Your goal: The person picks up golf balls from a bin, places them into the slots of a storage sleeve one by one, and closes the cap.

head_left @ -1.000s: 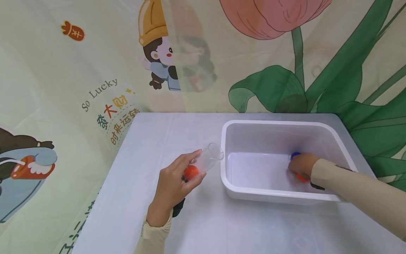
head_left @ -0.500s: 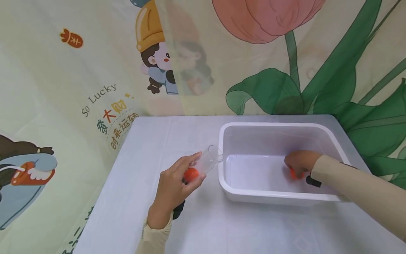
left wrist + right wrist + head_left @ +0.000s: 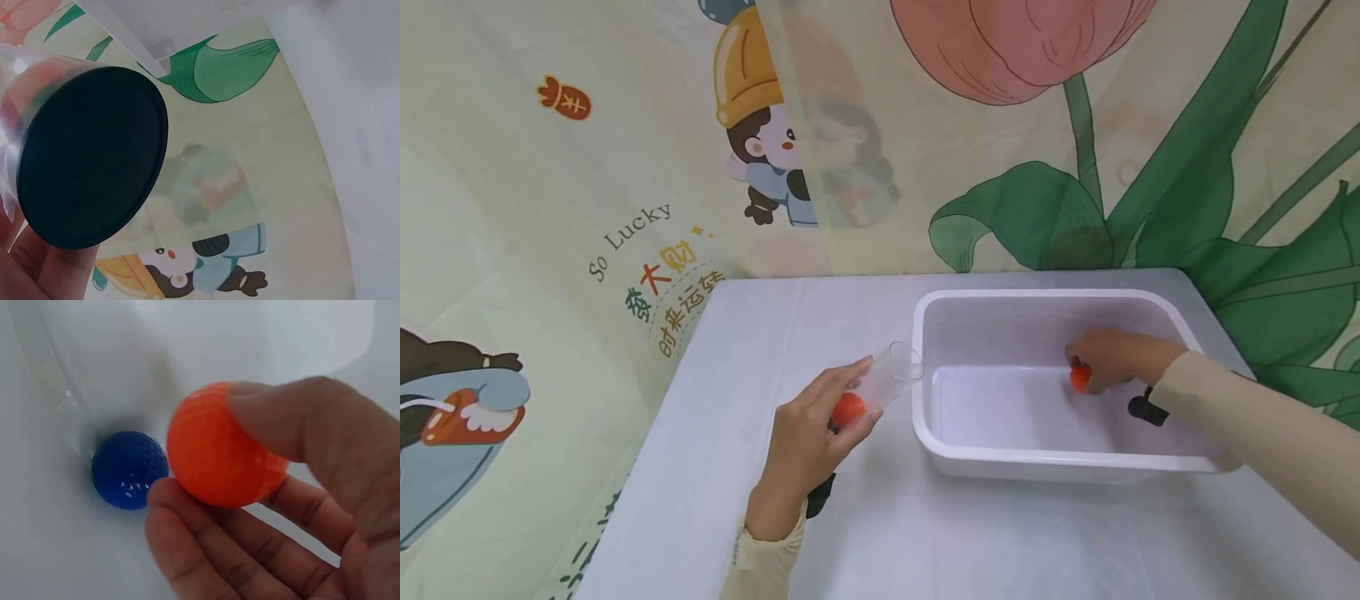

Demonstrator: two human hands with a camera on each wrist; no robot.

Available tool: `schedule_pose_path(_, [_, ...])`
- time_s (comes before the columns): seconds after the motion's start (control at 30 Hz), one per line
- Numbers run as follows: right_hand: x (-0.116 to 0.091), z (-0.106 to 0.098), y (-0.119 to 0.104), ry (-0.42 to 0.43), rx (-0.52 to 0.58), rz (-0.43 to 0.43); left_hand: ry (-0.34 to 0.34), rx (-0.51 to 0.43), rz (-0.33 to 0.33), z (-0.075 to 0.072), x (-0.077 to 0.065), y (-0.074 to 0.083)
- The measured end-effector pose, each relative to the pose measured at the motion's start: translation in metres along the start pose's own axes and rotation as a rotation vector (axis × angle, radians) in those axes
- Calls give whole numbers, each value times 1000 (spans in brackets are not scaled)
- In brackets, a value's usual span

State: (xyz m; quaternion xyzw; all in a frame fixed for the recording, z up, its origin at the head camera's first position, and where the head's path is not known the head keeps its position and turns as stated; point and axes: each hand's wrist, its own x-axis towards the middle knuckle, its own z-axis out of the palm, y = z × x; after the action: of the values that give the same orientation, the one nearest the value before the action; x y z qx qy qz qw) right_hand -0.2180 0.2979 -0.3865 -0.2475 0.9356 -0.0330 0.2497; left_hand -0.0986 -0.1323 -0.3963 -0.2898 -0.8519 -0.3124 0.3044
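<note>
My left hand grips a clear plastic tube, tilted with its open mouth up and to the right, by the tub's left rim. An orange ball lies low inside it; the tube's dark round base faces the left wrist camera. Inside the white tub, my right hand pinches an orange golf ball between thumb and fingers. Behind that, in the right wrist view, a blue golf ball rests on the tub floor near a wall; the hand hides it in the head view.
The tub stands on a white-covered table, toward its right side. A printed cloth with a tulip and cartoon figures hangs behind the table and to its left. The tub's raised walls surround my right hand.
My right hand has picked up the orange golf ball and shifted up and slightly left inside the tub. The blue ball has gone from the head view. My left hand stays put with the tube.
</note>
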Motion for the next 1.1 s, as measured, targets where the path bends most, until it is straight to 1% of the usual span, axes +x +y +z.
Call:
schedule_pose_path(0.23, [-2,-8,-2,32,42,-44,2,1,-6,1,0,-1])
schedule_pose_path(0.4, [-3,-13,-4,58,59,-57,-3,2,-9,1,0,-1])
schedule_pose_path(0.57, [-4,-19,-8,91,108,-63,-1,5,-13,1,0,-1])
schedule_pose_path(0.77, [-8,-26,-11,138,158,-104,-7,4,-20,3,-1,-2])
schedule_pose_path(0.93, [-11,-32,-18,179,199,-145,-10,6,-22,4,-1,-2])
schedule_pose_path(1.1, [-14,-35,-26,206,208,-171,-17,-1,-23,5,-1,-1])
